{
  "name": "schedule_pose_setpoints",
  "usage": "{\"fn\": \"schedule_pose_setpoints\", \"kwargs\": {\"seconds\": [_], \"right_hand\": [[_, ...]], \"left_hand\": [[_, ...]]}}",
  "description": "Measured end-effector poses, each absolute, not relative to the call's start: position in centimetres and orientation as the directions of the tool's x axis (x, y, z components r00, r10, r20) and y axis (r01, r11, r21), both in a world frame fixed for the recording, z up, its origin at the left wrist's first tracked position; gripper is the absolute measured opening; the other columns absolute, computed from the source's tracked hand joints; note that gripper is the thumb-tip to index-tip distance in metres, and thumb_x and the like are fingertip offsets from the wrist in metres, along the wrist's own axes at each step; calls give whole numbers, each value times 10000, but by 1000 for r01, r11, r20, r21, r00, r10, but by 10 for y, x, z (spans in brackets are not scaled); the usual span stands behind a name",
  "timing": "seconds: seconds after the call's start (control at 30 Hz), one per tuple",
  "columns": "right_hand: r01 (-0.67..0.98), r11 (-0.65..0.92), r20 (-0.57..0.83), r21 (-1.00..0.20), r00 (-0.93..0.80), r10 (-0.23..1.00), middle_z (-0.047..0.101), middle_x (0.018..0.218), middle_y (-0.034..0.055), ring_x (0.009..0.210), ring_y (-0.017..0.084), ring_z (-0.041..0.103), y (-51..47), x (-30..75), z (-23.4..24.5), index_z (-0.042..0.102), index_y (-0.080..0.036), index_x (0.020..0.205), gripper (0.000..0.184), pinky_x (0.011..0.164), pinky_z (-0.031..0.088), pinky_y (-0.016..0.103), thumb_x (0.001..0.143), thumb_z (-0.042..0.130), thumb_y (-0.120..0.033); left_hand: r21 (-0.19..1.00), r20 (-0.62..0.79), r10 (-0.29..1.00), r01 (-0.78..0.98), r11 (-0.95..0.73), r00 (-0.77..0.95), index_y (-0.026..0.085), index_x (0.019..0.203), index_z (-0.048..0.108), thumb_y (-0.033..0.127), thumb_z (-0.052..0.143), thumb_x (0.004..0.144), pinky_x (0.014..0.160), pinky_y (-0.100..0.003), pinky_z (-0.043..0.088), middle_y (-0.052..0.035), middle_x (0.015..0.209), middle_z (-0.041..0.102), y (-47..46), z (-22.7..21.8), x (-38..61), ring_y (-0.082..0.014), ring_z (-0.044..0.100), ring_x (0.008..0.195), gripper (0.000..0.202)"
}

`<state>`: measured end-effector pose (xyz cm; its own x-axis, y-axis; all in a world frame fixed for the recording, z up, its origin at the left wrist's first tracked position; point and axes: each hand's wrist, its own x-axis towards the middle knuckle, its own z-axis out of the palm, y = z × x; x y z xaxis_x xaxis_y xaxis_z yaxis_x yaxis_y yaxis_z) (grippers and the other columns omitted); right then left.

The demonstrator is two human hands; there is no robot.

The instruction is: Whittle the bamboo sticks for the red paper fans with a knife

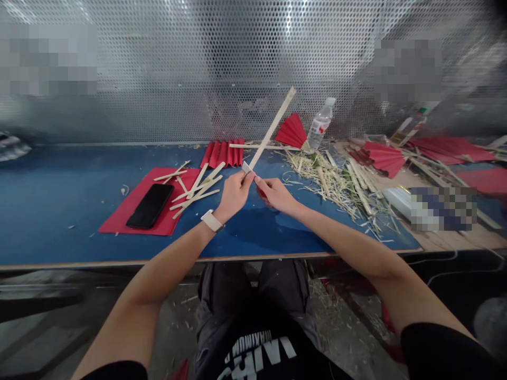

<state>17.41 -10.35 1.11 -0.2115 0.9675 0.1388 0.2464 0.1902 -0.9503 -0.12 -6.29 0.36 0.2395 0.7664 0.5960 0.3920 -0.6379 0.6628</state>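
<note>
Nearest the camera, both forearms reach forward from the lap and converge over the front part of the blue counter (59, 195). The left arm comes in from the lower left, with a white watch (212, 220) on the wrist. The left hand (234, 194) is curled, back of the hand up, its fingertips closed on the near end of a long pale slat (273, 128). The right arm angles in from the lower right. The right hand (277, 195) is also clenched, thumb stretched toward the same end of the slat, and something small and red shows under its fingers; what it is cannot be told.

The slat is held clear of the counter. Its long axis runs diagonally, the near end low at the fingertips and the far end pointing up, away and to the right.

Left of the hands, a red sheet (119, 216) lies flat with a black phone (150, 206) on it and a loose scatter of short sticks (196, 190) across its right edge. Just beyond the hands sits pleated red paper (224, 154). To the right, pale shavings (328, 179) are heaped. Farther back stand a half-open red fan (292, 130) and a clear plastic bottle (320, 124) just beside it. A perforated metal screen (198, 63) closes the counter's far side.
</note>
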Motion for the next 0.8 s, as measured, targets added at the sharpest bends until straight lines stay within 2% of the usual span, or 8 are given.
{"fn": "schedule_pose_setpoints", "kwargs": {"seconds": [0.13,0.3,0.4,0.53,0.6,0.67,0.8], "right_hand": [[419,319,265,-850,-185,946,522,559,-6,520,142,512,-105,177,15,514,-248,699,794,541,369,288,1028,392,-960],[541,359,317,-760,-173,932,562,557,2,536,159,551,-106,181,18,513,-250,721,737,640,411,308,1104,359,-861],[616,393,355,-683,-191,915,578,599,8,546,149,516,-103,184,18,496,-247,722,672,660,378,320,1158,370,-742],[692,444,408,-569,-230,883,485,598,-9,560,139,405,-95,191,19,427,-248,689,599,637,270,344,1174,431,-598],[667,460,380,-586,-274,883,467,579,-11,552,134,411,-91,196,20,423,-245,664,633,623,274,339,1170,427,-625],[602,447,315,-662,-317,894,487,564,-6,539,129,446,-89,201,22,456,-241,639,711,597,313,318,1149,407,-734],[464,293,120,-836,-366,923,486,532,-17,470,118,457,-92,206,31,484,-248,617,801,478,355,278,1033,471,-932]], "left_hand": [[666,589,776,409,-624,225,239,749,481,515,525,1146,612,-348,304,27,625,477,-63,4,-1,-150,443,593,486],[657,605,769,416,-629,207,256,683,364,561,532,1131,608,-358,280,39,595,393,-61,5,-1,-144,379,578,568],[668,595,774,401,-627,218,256,696,357,567,531,1126,604,-357,278,40,608,400,-60,4,-1,-140,373,583,559],[666,592,771,397,-632,235,251,729,414,576,544,1119,605,-352,303,34,631,437,-59,4,-2,-142,393,595,524],[659,595,762,388,-644,255,248,744,444,588,545,1117,606,-348,322,29,637,464,-60,4,-2,-142,414,597,515],[656,591,755,374,-655,285,245,761,472,622,533,1120,603,-342,343,21,643,498,-61,4,-1,-143,441,600,524],[666,567,750,347,-660,340,242,767,500,736,479,1115,582,-330,364,14,642,526,-63,7,-1,-141,462,590,605]]}}
